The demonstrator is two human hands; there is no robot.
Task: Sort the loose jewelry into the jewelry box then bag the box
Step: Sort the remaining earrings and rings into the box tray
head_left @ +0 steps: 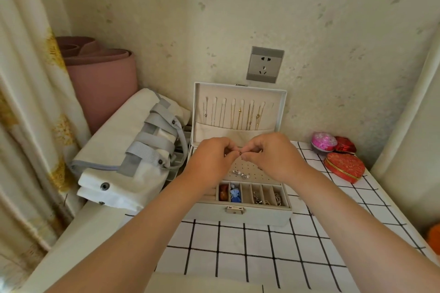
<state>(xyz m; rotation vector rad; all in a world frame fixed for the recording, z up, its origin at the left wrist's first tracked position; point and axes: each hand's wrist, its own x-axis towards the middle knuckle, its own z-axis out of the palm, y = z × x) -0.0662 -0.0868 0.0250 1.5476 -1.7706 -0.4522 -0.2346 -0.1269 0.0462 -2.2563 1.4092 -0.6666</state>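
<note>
A pale grey jewelry box stands open on the checked tablecloth, its lid upright with several necklaces hanging inside. Above the box's earring panel, my left hand and my right hand meet and pinch one small dark earring between their fingertips. A few pearl earrings lie on the perforated panel. The front compartments hold an amber piece, a blue piece and silver chains. A white canvas bag with grey straps lies folded left of the box.
A red heart-shaped box, a pink round box and a small red box sit at the right back. A rolled pink mat leans in the left corner beside a curtain. A wall socket is above the lid.
</note>
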